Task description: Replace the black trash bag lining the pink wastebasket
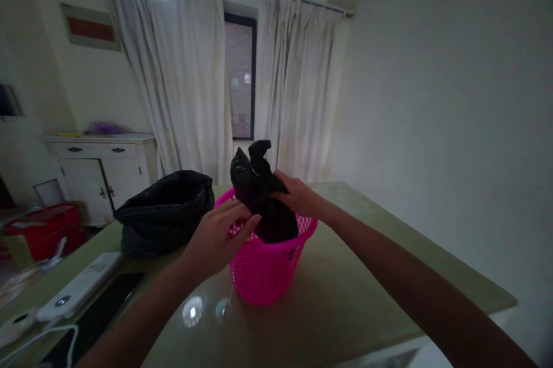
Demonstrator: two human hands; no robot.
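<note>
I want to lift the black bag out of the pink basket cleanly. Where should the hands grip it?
Probably grip the black bag at its bunched top, coming from above: that part stands clear of the pink basket rim, and both hands already hold it there.

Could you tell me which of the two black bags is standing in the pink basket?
The small black bag both hands hold; the bigger black bag lies on the table beside the basket.

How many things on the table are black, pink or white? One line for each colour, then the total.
Black: 3 - bag in basket, big bag, flat slab
Pink: 1 - basket
White: 2 - long device, round device
Total: 6
</note>
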